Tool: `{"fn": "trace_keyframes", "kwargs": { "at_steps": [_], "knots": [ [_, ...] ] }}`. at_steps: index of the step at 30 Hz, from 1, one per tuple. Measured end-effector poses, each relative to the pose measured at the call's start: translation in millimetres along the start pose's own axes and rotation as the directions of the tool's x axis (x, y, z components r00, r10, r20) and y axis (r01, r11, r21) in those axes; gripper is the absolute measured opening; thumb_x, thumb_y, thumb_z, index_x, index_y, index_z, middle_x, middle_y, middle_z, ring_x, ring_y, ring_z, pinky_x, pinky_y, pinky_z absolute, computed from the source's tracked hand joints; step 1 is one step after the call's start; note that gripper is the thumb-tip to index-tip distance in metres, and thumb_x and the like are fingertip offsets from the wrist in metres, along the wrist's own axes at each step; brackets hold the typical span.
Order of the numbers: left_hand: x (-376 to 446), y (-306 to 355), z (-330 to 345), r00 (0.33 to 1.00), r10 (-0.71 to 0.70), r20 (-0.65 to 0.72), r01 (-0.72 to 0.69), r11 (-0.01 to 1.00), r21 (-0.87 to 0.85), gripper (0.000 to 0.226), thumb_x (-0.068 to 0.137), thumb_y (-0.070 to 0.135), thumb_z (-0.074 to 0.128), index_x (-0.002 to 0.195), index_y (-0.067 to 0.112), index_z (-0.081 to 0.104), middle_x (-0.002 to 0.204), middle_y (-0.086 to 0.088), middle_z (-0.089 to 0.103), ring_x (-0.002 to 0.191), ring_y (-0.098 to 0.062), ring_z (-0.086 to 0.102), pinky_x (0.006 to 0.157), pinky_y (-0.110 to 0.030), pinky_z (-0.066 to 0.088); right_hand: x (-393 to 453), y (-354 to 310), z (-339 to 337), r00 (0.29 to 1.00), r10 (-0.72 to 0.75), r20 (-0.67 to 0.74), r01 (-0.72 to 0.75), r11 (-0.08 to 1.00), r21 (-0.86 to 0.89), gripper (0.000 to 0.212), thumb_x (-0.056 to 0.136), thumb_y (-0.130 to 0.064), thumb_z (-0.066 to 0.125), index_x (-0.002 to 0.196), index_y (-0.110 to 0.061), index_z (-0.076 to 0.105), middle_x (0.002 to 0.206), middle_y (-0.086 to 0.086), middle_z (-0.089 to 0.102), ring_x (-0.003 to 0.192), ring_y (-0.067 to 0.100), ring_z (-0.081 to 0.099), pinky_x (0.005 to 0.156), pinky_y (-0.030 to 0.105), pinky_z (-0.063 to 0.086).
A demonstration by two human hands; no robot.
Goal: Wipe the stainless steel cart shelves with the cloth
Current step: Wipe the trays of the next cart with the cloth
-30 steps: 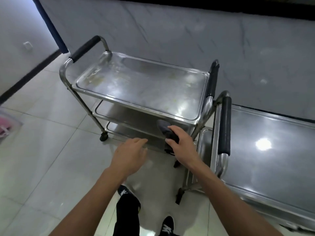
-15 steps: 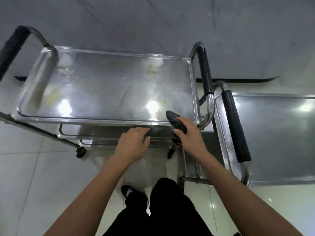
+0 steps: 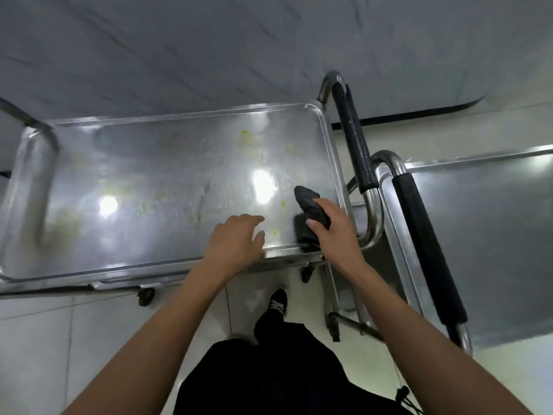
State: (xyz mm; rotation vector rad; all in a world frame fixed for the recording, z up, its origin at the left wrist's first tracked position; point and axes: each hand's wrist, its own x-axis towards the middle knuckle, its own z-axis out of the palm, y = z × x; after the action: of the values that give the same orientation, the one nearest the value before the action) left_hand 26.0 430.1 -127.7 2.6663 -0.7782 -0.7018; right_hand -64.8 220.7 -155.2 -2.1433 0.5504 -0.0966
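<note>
My right hand point(image 3: 335, 232) has moved up from the cart's front edge and now sits over the top shelf point(image 3: 167, 187), fingers clamped around a bunched dark cloth point(image 3: 311, 211) that touches the steel at the near right corner. My left hand point(image 3: 236, 244) has come forward too, fingers loosely apart and empty, resting at the shelf's front rim just beside the right. Yellowish smears point(image 3: 248, 139) dot the shiny surface beyond my hands. A black padded handle point(image 3: 354, 139) rises at the shelf's right end. A second steel cart point(image 3: 484, 235) stands just beside it on the right
</note>
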Motion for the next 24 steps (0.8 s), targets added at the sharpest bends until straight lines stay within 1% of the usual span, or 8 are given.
{"fn": "trace_keyframes", "kwargs": {
  "at_steps": [2, 6, 10, 13, 17, 18, 20, 24],
  "knots": [
    [12, -1, -9, 1.0, 0.0, -0.015, 0.0, 1.0, 0.005, 0.046, 0.103, 0.036, 0.045, 0.148, 0.025, 0.047, 0.15, -0.001, 0.05, 0.134, -0.024, 0.047, 0.109, -0.043, 0.04, 14, -3, 0, 1.0, -0.014, 0.001, 0.014, 1.0, -0.022, 0.04, 0.092, -0.017, 0.066, 0.129, -0.027, 0.056, 0.126, -0.015, 0.058, 0.115, 0.006, 0.053, 0.103, 0.029, 0.044],
    [36, -13, -24, 1.0, -0.012, -0.019, 0.012, 1.0, -0.017, 0.046, 0.103, 0.037, 0.044, 0.148, 0.025, 0.046, 0.15, 0.0, 0.049, 0.135, -0.023, 0.046, 0.109, -0.042, 0.039, 51, -15, 4, 1.0, -0.01, 0.001, 0.01, 0.998, -0.067, 0.04, 0.092, -0.018, 0.066, 0.131, -0.023, 0.056, 0.13, -0.012, 0.058, 0.116, 0.005, 0.052, 0.102, 0.023, 0.04],
    [64, -38, -41, 0.999, -0.041, -0.025, 0.039, 0.998, -0.056, 0.045, 0.103, 0.035, 0.045, 0.146, 0.024, 0.049, 0.15, -0.001, 0.05, 0.134, -0.023, 0.048, 0.108, -0.043, 0.041, 89, -21, 19, 1.0, 0.023, 0.01, -0.022, 0.997, -0.077, 0.041, 0.092, -0.019, 0.066, 0.132, -0.024, 0.056, 0.133, -0.012, 0.058, 0.118, 0.006, 0.053, 0.106, 0.028, 0.043],
    [87, -61, -53, 0.999, -0.024, -0.043, 0.021, 0.997, -0.071, 0.044, 0.103, 0.035, 0.046, 0.145, 0.024, 0.05, 0.148, -0.002, 0.052, 0.133, -0.024, 0.05, 0.108, -0.043, 0.041, 117, -30, 33, 0.999, 0.033, -0.001, -0.033, 0.994, -0.107, 0.043, 0.092, -0.018, 0.066, 0.133, -0.023, 0.056, 0.135, -0.009, 0.057, 0.121, 0.009, 0.053, 0.108, 0.032, 0.042],
    [123, -84, -67, 0.999, 0.018, -0.046, -0.021, 0.996, -0.083, 0.043, 0.102, 0.034, 0.047, 0.144, 0.024, 0.051, 0.145, -0.002, 0.056, 0.129, -0.025, 0.052, 0.107, -0.044, 0.042, 147, -44, 44, 0.996, 0.059, -0.068, -0.067, 0.991, -0.114, 0.043, 0.091, -0.015, 0.067, 0.133, -0.019, 0.057, 0.135, -0.006, 0.058, 0.121, 0.012, 0.053, 0.105, 0.022, 0.037],
    [133, -88, -70, 0.998, 0.026, -0.049, -0.029, 0.996, -0.08, 0.043, 0.102, 0.034, 0.047, 0.144, 0.024, 0.052, 0.143, -0.002, 0.057, 0.128, -0.025, 0.053, 0.106, -0.045, 0.042, 157, -45, 45, 0.994, 0.07, -0.081, -0.08, 0.99, -0.119, 0.043, 0.091, -0.016, 0.067, 0.132, -0.02, 0.057, 0.135, -0.006, 0.058, 0.121, 0.012, 0.053, 0.105, 0.023, 0.038],
    [150, -93, -74, 0.998, 0.033, -0.052, -0.037, 0.997, -0.074, 0.043, 0.102, 0.034, 0.047, 0.143, 0.024, 0.052, 0.141, -0.002, 0.058, 0.128, -0.025, 0.051, 0.105, -0.046, 0.04, 175, -45, 46, 0.992, 0.091, -0.092, -0.102, 0.987, -0.122, 0.041, 0.091, -0.018, 0.066, 0.132, -0.021, 0.057, 0.135, -0.006, 0.058, 0.12, 0.013, 0.054, 0.107, 0.029, 0.041],
    [180, -91, -79, 0.998, 0.053, -0.037, -0.055, 0.997, -0.06, 0.043, 0.101, 0.034, 0.048, 0.143, 0.025, 0.052, 0.142, -0.001, 0.058, 0.13, -0.025, 0.05, 0.105, -0.046, 0.037, 213, -34, 40, 0.984, 0.091, -0.151, -0.109, 0.987, -0.117, 0.041, 0.091, -0.018, 0.066, 0.131, -0.019, 0.057, 0.134, -0.004, 0.059, 0.121, 0.015, 0.055, 0.108, 0.039, 0.043]
  ]
}}
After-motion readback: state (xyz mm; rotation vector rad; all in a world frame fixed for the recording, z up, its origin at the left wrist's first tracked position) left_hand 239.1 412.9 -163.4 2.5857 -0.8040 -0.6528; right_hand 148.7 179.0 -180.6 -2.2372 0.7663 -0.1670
